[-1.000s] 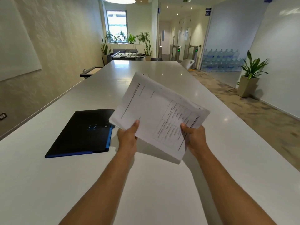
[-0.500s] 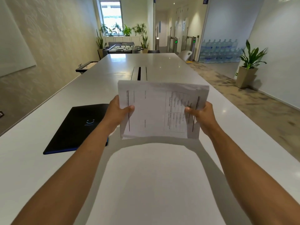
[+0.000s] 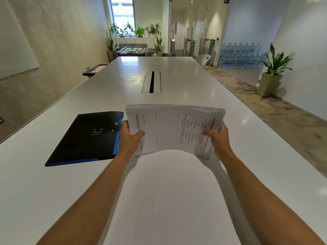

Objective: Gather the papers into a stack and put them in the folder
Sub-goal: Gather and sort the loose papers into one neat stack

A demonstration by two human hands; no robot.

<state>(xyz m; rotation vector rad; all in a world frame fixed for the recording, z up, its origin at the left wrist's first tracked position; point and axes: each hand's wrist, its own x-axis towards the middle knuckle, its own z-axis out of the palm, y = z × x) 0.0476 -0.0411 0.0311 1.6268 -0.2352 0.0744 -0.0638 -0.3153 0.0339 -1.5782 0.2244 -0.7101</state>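
A long white table (image 3: 177, 200) fills the frame. At center left on it lies a closed black folder (image 3: 88, 138) with blue edging. At center, the papers (image 3: 173, 128) stand as 1 stack, bowed, lower edge near the table. The left hand (image 3: 130, 140) grips their left side, the right hand (image 3: 218, 138) their right side, thumbs on the front sheet.

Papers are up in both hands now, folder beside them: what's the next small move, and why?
Probably tap the papers on the table to square them. The left hand and right hand grip the side edges, the sheets bow, and the folder lies closed.
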